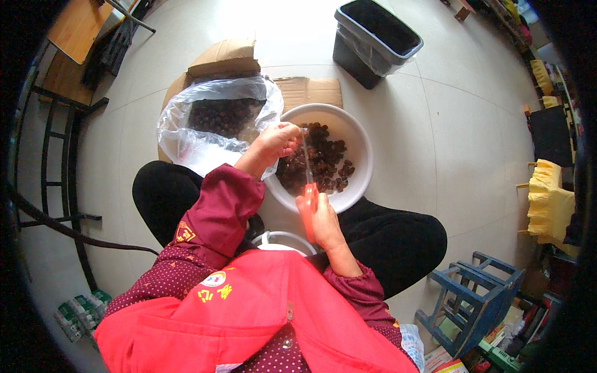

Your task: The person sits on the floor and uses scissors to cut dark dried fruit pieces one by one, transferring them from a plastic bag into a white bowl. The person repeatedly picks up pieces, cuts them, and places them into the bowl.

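Note:
Orange-handled scissors [309, 198] are gripped in my right hand [325, 223], near the close rim of a white basin [365, 149]. Their blades point away from me, over small round dark brown fruits [326, 151] heaped in the basin. Close to the blade tips, my left hand [278, 140] has its fingers pinched together above the basin's left rim; whatever small thing they may hold is too blurred to tell. Left of the basin, a clear plastic bag [175, 123] lies open in a cardboard box [224, 58], with many more dark round fruits [224, 116] inside.
A black bin [354, 60] with a grey rim and a plastic liner stands beyond the basin, to the right. Blue wooden stools [473, 298] are at the lower right. A white container [287, 240] sits between my legs. A black metal frame [70, 163] stands at the left.

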{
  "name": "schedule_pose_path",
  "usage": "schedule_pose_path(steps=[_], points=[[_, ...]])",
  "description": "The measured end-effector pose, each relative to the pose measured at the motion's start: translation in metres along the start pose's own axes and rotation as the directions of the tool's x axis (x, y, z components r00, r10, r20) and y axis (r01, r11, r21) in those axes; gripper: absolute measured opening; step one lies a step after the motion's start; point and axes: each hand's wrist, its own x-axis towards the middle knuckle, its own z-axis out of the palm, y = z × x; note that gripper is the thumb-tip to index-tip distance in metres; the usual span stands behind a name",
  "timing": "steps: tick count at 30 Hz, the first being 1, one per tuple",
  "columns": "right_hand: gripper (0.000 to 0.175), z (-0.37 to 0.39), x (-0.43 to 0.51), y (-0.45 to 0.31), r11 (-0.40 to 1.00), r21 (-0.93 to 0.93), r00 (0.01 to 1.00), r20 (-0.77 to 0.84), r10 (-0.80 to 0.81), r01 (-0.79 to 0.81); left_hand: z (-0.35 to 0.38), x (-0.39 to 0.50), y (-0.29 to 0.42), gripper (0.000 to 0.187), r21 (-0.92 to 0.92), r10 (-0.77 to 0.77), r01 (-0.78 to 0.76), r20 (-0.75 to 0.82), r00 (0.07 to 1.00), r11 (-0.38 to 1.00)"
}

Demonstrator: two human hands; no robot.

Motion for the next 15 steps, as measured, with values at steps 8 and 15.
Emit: schedule_pose_path(steps=[8,15], points=[[0.038,0.006,0.003,0.010,0.995,0.069,0.997,-0.038,-0.066,0.069,-0.010,0.005,-0.002,0.012,0.028,-0.092,0.089,0.119,0.989,0.996],[0.033,0.007,0.006,0.014,0.910,0.401,0.988,0.144,0.051,-0.106,-0.017,0.011,-0.010,0.014,-0.199,-0.165,0.208,0.210,0.964,0.958]])
